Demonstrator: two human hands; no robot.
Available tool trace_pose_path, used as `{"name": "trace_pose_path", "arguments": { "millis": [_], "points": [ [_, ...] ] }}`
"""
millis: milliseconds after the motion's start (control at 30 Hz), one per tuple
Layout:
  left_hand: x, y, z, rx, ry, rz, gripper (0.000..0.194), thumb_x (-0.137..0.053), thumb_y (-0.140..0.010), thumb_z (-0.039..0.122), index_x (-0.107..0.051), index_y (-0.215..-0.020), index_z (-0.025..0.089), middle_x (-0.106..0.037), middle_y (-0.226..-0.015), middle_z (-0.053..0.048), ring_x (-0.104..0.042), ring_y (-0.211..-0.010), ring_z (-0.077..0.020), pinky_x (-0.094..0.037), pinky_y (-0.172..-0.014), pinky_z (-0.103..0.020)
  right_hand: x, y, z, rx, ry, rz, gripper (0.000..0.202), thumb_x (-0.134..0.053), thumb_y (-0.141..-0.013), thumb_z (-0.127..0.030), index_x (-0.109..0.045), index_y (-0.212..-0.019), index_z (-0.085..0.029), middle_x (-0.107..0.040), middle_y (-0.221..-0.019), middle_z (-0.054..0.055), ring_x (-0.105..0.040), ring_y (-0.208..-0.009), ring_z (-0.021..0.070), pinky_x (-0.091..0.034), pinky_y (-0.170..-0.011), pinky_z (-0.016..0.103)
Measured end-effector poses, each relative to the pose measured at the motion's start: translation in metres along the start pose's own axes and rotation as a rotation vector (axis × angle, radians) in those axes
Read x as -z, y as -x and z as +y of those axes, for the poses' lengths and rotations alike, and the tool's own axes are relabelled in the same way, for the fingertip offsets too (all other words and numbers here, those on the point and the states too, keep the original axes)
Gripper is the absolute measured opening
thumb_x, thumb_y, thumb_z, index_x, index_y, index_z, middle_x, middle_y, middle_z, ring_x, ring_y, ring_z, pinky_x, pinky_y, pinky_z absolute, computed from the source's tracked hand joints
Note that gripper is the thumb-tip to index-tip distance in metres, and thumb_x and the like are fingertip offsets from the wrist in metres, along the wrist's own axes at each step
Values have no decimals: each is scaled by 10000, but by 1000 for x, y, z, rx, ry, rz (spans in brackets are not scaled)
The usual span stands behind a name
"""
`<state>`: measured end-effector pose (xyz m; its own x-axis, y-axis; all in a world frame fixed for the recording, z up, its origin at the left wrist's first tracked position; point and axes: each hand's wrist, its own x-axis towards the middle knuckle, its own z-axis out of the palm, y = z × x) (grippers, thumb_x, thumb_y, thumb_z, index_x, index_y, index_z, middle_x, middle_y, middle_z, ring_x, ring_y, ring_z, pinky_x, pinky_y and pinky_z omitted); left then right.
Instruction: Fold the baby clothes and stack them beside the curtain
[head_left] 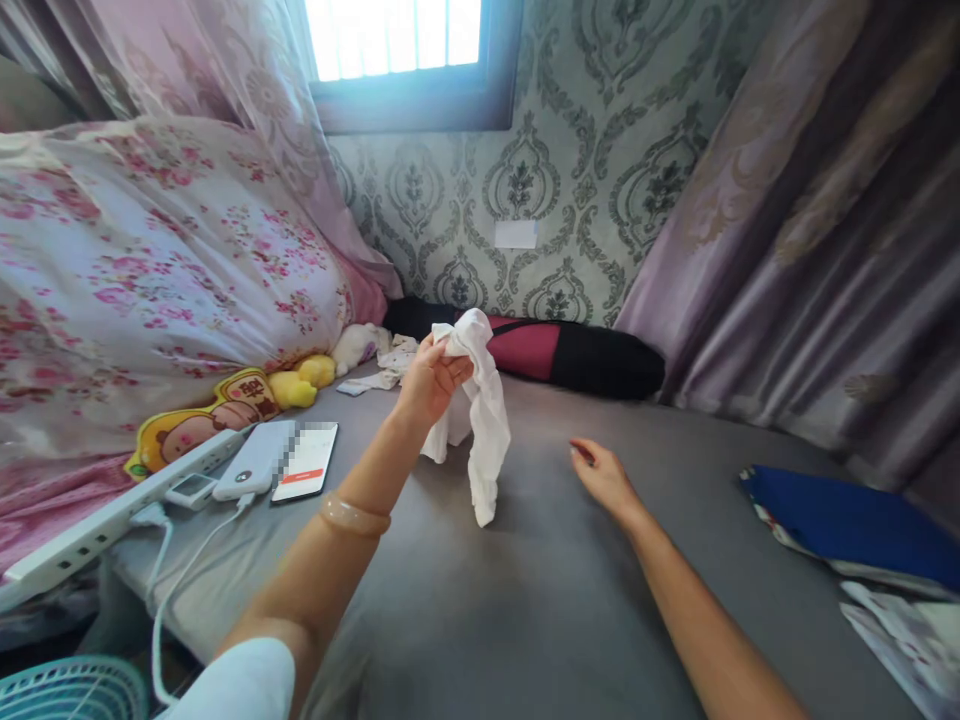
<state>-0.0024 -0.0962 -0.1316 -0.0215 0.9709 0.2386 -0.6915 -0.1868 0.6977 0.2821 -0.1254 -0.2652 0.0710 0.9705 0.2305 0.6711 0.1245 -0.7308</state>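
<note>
- left hand [433,378] raised mid-scene, fingers curled shut in a pinch grip, forearm running up from near left (bangle on wrist)
- right hand [604,478] lower, to the right, palm down, fingers loosely spread, arm stretched from near right

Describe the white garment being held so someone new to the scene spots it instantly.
On the grey bed sheet, below the window, the left hand is raised. From its grip hangs a white garment, thin and limp. Unlike the small cloths lying flat behind, it dangles in the air.
</note>
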Motion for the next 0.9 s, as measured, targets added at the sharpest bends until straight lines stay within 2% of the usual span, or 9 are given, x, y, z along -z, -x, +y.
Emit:
{"name": "trace_pose_path", "arguments": {
  "millis": [100, 200, 300, 400, 500, 633, 767, 833, 900],
  "points": [
    [-5, 19, -16, 29, -33, -42, 290, -540, -751, 142, -479, -1020, 231, -666, -792, 24, -676, -656, -133, -536, -689, -279, -2, 10, -50, 97, -341, 52, 348, -481, -860, -430, -657, -1028, -181, -700, -1069, 110, -642, -1030, 232, -478, -943, 409],
    [-10, 35, -32, 59, -71, -75, 331, -573, -707, 158, -473, -1014, 232, -670, -874, 17, -693, -717, -147, -527, -709, -279, -6, 22, -92, 189, -452, 115, 371, -531, -857, -477, -636, -1065, -189, -684, -1084, 106, -643, -1012, 226, -505, -901, 392],
    [-16, 52, -49, 95, -88, -88, 367, -569, -682, 168, -467, -1028, 237, -668, -911, 10, -694, -734, -147, -520, -712, -273, -10, 30, -110, 321, -341, 243, 418, -638, -804, -443, -607, -1137, -192, -632, -1138, 116, -606, -1052, 235, -497, -910, 391],
    [-19, 66, -64, 160, -133, -51, 362, -549, -664, 181, -469, -1014, 224, -669, -880, -5, -686, -720, -152, -520, -693, -274, -15, 33, -108, 375, -232, 288, 453, -690, -771, -388, -590, -1172, -202, -613, -1136, 109, -587, -1050, 240, -472, -932, 393],
    [-14, 74, -76, 251, -351, 43, 321, -564, -675, 224, -490, -986, 206, -652, -782, -9, -664, -656, -165, -525, -651, -293, -16, 36, -100, 357, -225, 80, 419, -635, -820, -334, -561, -1218, -228, -648, -1095, 62, -610, -979, 219, -482, -884, 361],
    [8, 73, -82, 298, -966, 132, 451, -651, -680, 335, -460, -1060, 185, -601, -674, -9, -643, -660, -238, -505, -635, -348, -6, 47, -95, 446, -141, -282, 287, -572, -860, -262, -608, -1144, -243, -657, -1067, 24, -597, -985, 205, -453, -869, 314],
    [32, 72, -78, 134, -1351, 67, 608, -697, -648, 337, -426, -1168, 176, -632, -887, -113, -611, -950, -332, -457, -812, -415, 14, 61, -98, 469, 4, -537, 173, -528, -876, -215, -655, -992, -227, -659, -963, 14, -594, -892, 177, -428, -812, 265],
    [39, 71, -76, 79, -1512, 18, 608, -656, -677, 291, -421, -1222, 159, -593, -1051, -183, -557, -1062, -360, -428, -867, -445, 24, 67, -100, 473, 72, -682, 156, -525, -860, -187, -659, -931, -222, -663, -931, 6, -588, -868, 170, -415, -787, 248],
    [44, 70, -74, 66, -1693, -71, 570, -596, -695, 206, -447, -1243, 158, -540, -1150, -202, -522, -1100, -356, -412, -896, -452, 31, 73, -103, 466, 126, -791, 136, -528, -843, -178, -657, -862, -214, -664, -885, -5, -577, -829, 161, -405, -757, 236]
  ]
}}
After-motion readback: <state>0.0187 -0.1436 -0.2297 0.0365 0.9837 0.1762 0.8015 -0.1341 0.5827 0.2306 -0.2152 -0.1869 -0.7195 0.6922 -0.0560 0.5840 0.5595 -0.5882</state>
